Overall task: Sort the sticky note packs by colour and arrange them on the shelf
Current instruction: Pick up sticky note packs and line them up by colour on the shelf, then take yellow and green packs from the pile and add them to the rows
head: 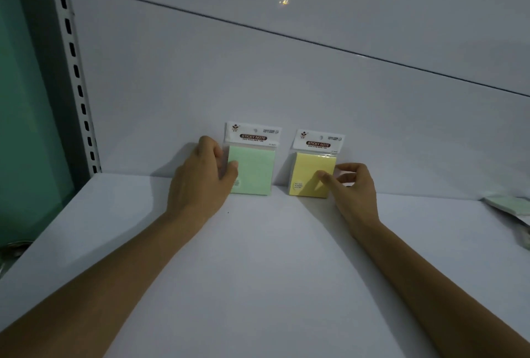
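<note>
A white shelf [258,257] carries two sticky note packs, both standing upright along its rear edge and leaning on the pale back panel [258,76]; the green pack [253,170] is the left one and the yellow pack [309,168] stands just beside it to the right, a narrow gap between them; each has a white header card reading STICKY NOTE at the top. The left hand [200,174] grasps the green pack by its left edge, thumb laid on the front face and the other fingers curled round behind; the right hand [354,188] pinches the yellow pack at its lower right corner, thumb on the front and curled fingers at the right edge. Both forearms reach in across the shelf from its front edge. Another greenish pack [507,204] lies flat at the shelf's right edge, only partly in view; a slotted metal upright [76,71] rises at the rear left corner.
</note>
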`<control>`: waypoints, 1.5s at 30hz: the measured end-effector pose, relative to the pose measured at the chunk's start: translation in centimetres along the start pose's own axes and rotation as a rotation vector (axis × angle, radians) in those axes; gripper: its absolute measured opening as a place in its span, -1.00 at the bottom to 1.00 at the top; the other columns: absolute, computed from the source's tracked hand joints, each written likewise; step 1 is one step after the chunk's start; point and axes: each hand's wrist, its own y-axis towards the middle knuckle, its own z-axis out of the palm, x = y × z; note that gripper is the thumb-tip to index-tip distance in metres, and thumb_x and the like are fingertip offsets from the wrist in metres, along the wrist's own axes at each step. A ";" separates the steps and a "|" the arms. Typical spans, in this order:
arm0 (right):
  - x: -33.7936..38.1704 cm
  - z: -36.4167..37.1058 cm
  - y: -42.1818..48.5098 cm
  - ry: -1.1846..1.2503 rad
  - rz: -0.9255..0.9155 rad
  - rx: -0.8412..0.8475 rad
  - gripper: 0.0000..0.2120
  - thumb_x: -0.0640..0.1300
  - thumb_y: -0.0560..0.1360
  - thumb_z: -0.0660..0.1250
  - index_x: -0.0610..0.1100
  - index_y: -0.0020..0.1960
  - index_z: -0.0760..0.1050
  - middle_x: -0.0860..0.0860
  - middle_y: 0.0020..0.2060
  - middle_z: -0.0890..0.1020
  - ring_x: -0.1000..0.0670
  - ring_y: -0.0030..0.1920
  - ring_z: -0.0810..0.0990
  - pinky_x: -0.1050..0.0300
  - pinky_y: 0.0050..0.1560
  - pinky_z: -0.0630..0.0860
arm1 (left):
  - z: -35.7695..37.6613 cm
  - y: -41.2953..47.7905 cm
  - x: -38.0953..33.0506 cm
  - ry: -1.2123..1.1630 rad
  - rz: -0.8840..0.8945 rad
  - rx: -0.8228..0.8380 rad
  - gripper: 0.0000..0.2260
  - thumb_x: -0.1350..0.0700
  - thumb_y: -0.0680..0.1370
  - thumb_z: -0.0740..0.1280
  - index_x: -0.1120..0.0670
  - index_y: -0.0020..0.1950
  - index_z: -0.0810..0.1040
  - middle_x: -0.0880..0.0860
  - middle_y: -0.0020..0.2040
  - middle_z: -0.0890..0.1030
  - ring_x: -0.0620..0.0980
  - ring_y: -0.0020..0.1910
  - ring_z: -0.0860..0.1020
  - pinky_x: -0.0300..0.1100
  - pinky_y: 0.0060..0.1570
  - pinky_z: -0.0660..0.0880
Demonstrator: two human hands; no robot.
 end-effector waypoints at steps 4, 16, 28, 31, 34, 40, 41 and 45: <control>0.8 0.2 -0.2 -0.032 0.056 -0.016 -0.55 0.13 0.37 0.44 -0.08 0.08 0.36 0.05 -0.20 0.51 0.04 -0.16 0.53 0.11 -0.19 0.47 | -0.2 -0.9 -0.7 0.112 0.231 -0.062 -0.81 0.07 0.52 0.30 0.10 0.02 0.35 0.05 -0.11 0.54 0.13 -0.25 0.55 -0.07 -0.37 0.48; 1.4 -10.2 -5.5 -0.417 -0.159 0.298 -0.51 0.22 0.40 0.37 -0.01 0.20 0.40 0.03 0.07 0.57 0.04 0.08 0.53 0.10 0.09 0.49 | 1.7 -4.6 -9.7 0.550 0.754 0.177 -0.76 0.05 0.33 0.31 0.03 -0.02 0.51 -0.02 -0.03 0.65 0.02 -0.15 0.63 -0.17 -0.24 0.55; -7.1 -41.9 -16.4 -1.258 -0.277 0.184 -0.55 -0.11 0.59 0.14 -0.04 0.47 0.19 -0.06 0.46 0.28 -0.10 0.46 0.22 -0.03 0.44 0.16 | 12.3 -22.3 -38.0 0.553 1.278 0.443 -0.43 -0.09 0.60 0.09 0.04 0.54 -0.04 0.04 0.57 -0.04 0.03 0.55 -0.05 0.09 0.47 -0.17; -9.1 -48.3 -20.0 -1.374 -0.250 0.211 -0.53 -0.16 0.59 0.11 -0.06 0.48 0.14 -0.10 0.50 0.20 -0.11 0.49 0.16 -0.02 0.46 0.11 | 14.3 -27.1 -42.9 0.485 1.399 0.487 -0.45 -0.09 0.59 0.10 0.04 0.53 0.05 0.06 0.56 0.10 0.05 0.54 0.07 0.11 0.48 -0.10; -10.7 -53.5 -23.1 -1.411 -0.203 0.221 -0.50 -0.20 0.58 0.11 -0.04 0.49 0.12 -0.10 0.51 0.17 -0.12 0.50 0.13 -0.03 0.47 0.11 | 15.9 -29.5 -45.1 0.567 1.352 0.518 -0.45 -0.09 0.59 0.10 0.03 0.53 0.02 0.06 0.56 0.05 0.04 0.54 0.04 0.12 0.47 -0.15; -13.0 -58.8 -24.3 -1.374 -0.113 0.249 -0.51 -0.18 0.61 0.07 -0.02 0.51 0.06 -0.07 0.51 0.18 -0.11 0.48 0.18 -0.02 0.45 0.17 | 18.4 -31.6 -47.0 0.597 1.272 0.571 -0.48 -0.11 0.57 0.13 0.00 0.49 0.14 0.07 0.54 0.15 0.07 0.50 0.14 0.05 0.46 0.01; -13.1 -58.9 -23.8 -1.363 -0.108 0.267 -0.49 -0.18 0.61 0.07 -0.01 0.52 0.04 -0.07 0.51 0.17 -0.11 0.48 0.18 -0.02 0.44 0.17 | 18.8 -31.7 -47.3 0.595 1.269 0.575 -0.49 -0.11 0.57 0.13 0.00 0.48 0.15 0.07 0.53 0.15 0.07 0.49 0.15 0.05 0.45 0.02; -13.2 -58.0 -20.3 -1.353 -0.212 0.308 -0.48 -0.18 0.60 0.10 0.01 0.52 0.06 -0.07 0.48 0.26 -0.12 0.44 0.26 -0.02 0.40 0.24 | 21.4 -31.4 -47.9 0.514 1.162 0.605 -0.51 -0.17 0.58 0.10 -0.03 0.47 0.18 0.04 0.53 0.18 0.06 0.48 0.17 0.03 0.45 0.05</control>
